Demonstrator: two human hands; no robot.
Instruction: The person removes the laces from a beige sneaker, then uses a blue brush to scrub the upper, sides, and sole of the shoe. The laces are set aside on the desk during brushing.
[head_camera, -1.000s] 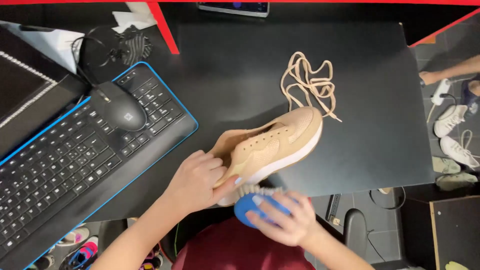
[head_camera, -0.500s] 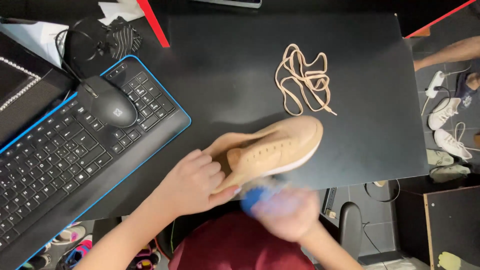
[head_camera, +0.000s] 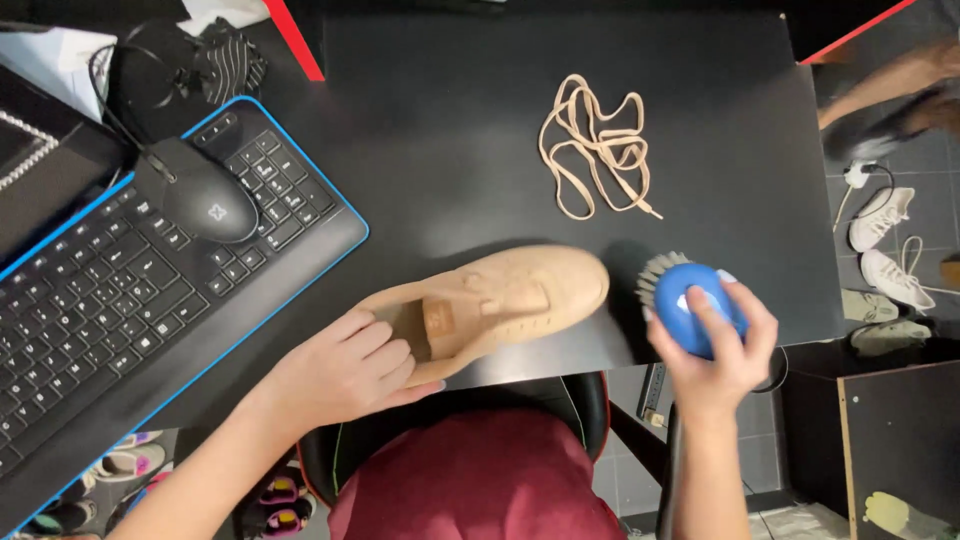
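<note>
Item 1, my left hand (head_camera: 345, 375): at near edge of black counter (head_camera: 450, 130), fingers curled around heel end of tan shoe (head_camera: 500, 300), fingertips tucked into its opening; firm hold.

Item 2, my right hand (head_camera: 715, 345): just off counter's near right corner, closed over a blue round-backed brush (head_camera: 695, 305); fingers wrap the dome from below & right. Pale bristles stick out on the brush's left side, facing the shoe's toe; brush near toe but apart from it.

Item 3, tan shoe: lies on counter at near edge, heel toward me & left, toe pointing right & slightly away. No laces in it. Tongue w/ small square label visible inside opening.

Item 4, dark red lap/clothing (head_camera: 470, 480): directly below shoe, w/ black chair edge around it.

Item 5, black keyboard (head_camera: 110, 310) w/ blue trim: left side of counter, set at an angle, well apart from shoe's toe, near my left wrist.

Item 6, black mouse (head_camera: 195, 205): resting on upper part of keyboard, cable running up & away.

Item 7, tan laces (head_camera: 595, 150): loose tangled pile mid-counter, beyond shoe, not touching it.

Item 8, floor at right: white shoes (head_camera: 885, 245), several, beside counter; someone else's leg (head_camera: 890, 85), blurred, at far right.

Item 9, floor lower left: bright sandals (head_camera: 275, 500), partly hidden under my arm.
</note>
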